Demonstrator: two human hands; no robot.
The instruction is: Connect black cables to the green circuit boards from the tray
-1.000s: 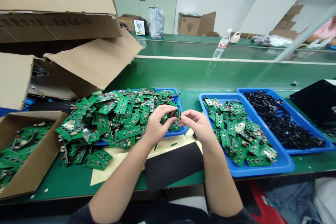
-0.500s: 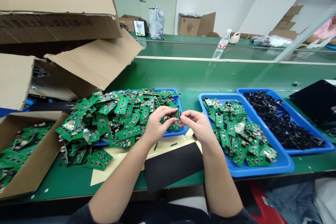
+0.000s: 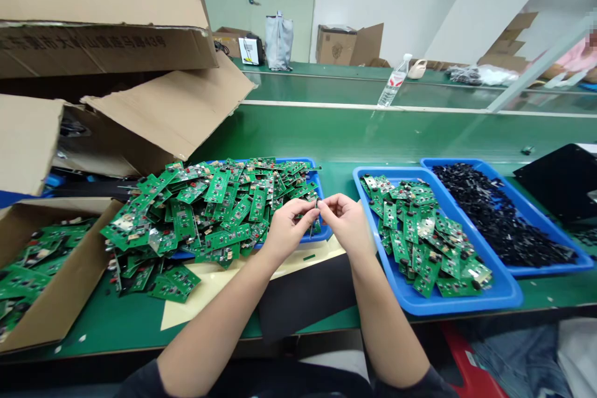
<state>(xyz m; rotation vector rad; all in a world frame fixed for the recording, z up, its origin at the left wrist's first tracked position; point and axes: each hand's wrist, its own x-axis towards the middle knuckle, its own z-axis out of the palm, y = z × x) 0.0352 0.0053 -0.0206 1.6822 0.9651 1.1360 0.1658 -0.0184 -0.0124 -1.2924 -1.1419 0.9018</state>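
A thin green board [image 3: 315, 214] stands upright in my pinched fingertips, above the leftmost of three blue trays [image 3: 321, 235]; I cannot tell which hand grips it. My left hand [image 3: 290, 230] and right hand [image 3: 346, 222] nearly meet. Green boards [image 3: 209, 211] heap that tray, a second tray [image 3: 459, 306] holds more, and a third tray [image 3: 550, 269] holds black parts [image 3: 499, 211].
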